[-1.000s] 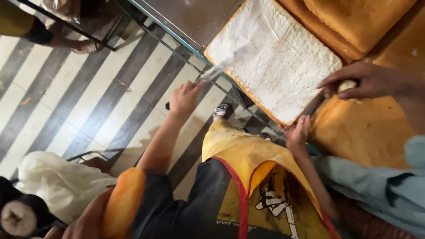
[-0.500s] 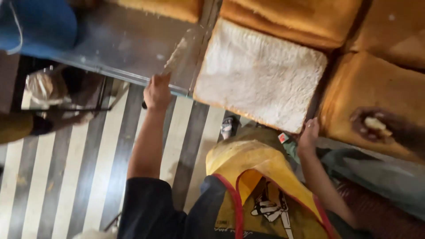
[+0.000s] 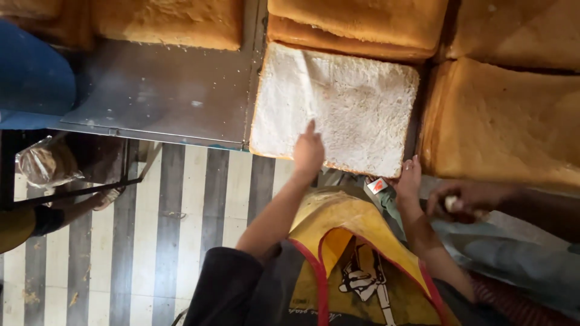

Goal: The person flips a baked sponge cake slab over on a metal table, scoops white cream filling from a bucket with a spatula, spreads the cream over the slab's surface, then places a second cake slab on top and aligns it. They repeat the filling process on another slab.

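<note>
Left hand [image 3: 309,151] lies on the near edge of the white-faced cake slab [image 3: 338,108], forefinger stretched out over the crumb, the other fingers loose and closed on nothing. Right hand [image 3: 409,180] rests open against the slab's near right corner, fingers extended, also grasping nothing. That slab sits on the metal surface [image 3: 163,96], its crust-free face up, partly overhanging the edge toward the yellow apron [image 3: 344,235]. Crowding it are golden sponge slabs: one stacked behind it [image 3: 356,21], one close on the right [image 3: 501,121], another at far left [image 3: 163,21]. Another person's hand [image 3: 465,199] holds a small pale lump just right of the wearer's right wrist. Below lies a striped floor [image 3: 181,241], with a wrapped bundle [image 3: 45,163] under the surface.
</note>
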